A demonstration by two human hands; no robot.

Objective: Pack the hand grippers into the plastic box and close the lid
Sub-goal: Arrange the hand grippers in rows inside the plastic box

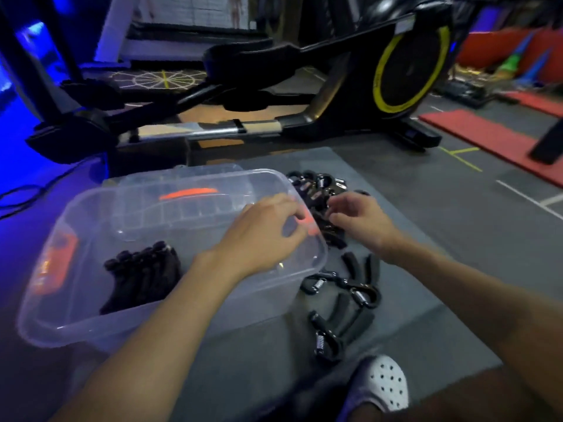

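Note:
A clear plastic box (182, 315) stands open on a grey mat (426, 226). A row of several black hand grippers (143, 275) lies inside it at the left. Its clear lid (170, 214) with an orange latch leans behind the box. A pile of black hand grippers (316, 187) lies just right of the box, and a few more (359, 293) are scattered nearer to me. My left hand (268, 229) hovers over the box's right rim, fingers loosely apart, nothing seen in it. My right hand (356, 220) reaches into the pile, fingertips among the grippers; whether it grips one is hidden.
A black exercise machine (396, 71) with a yellow-ringed wheel stands behind the mat. Red floor mats (487, 135) lie at the right. My white perforated shoe (384, 382) rests at the mat's near edge. A cable (21, 193) runs across the floor at the left.

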